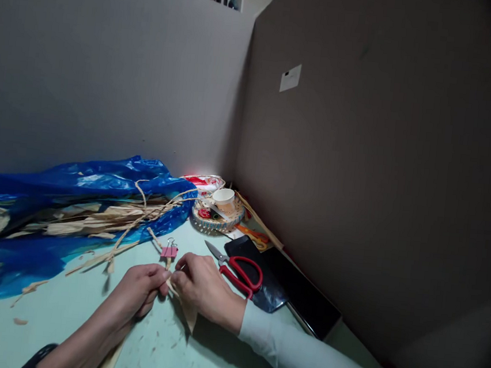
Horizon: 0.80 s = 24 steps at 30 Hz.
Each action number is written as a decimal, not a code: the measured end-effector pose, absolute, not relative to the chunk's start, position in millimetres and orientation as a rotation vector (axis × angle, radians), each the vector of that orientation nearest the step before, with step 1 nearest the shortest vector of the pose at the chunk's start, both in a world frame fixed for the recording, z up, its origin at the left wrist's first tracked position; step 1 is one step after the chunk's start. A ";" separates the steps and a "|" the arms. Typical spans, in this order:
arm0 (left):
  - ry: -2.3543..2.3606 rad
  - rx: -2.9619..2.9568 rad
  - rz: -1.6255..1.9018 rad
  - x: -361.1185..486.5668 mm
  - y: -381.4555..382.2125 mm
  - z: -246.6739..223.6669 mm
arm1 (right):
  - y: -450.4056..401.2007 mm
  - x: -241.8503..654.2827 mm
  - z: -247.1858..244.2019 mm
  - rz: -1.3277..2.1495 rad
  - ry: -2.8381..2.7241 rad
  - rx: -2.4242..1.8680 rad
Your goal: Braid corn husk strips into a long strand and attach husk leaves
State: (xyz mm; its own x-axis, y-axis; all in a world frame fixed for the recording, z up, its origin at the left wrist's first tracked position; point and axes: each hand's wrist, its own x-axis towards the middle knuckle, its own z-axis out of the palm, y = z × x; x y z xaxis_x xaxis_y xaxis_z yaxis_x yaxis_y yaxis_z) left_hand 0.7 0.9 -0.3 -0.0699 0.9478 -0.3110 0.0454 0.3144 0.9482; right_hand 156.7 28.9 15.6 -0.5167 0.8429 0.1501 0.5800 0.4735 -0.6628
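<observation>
A pale braided strand (168, 263) runs down from a pink binder clip (169, 252) with wire handles. Just below the clip, my left hand (145, 287) pinches the strand between thumb and fingers. My right hand (201, 284) is closed on the same strand from the right, the fingertips of both hands nearly touching. A loose flat end (188, 314) of the dry fibre hangs below my right hand, and another pale strip (110, 362) passes under my left forearm.
Blue plastic (143, 168) with dried husks (90, 218) covers the left side. Red-handled scissors (241, 273) and a dark phone (243, 250) lie right of my hands. Behind stands a woven basket (213, 224) bearing a white cup (224, 198). Walls bound the table behind and right.
</observation>
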 end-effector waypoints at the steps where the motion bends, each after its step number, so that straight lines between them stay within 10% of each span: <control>1: 1.424 0.973 0.991 1.3 0.2 0.5 | 26.4 159.3 17.0 0.789 -2.270 -1.184; 24: 1.543 1.017 0.992 1.3 1.5 -8.4 | 16.0 173.6 28.6 0.588 -2.540 -1.245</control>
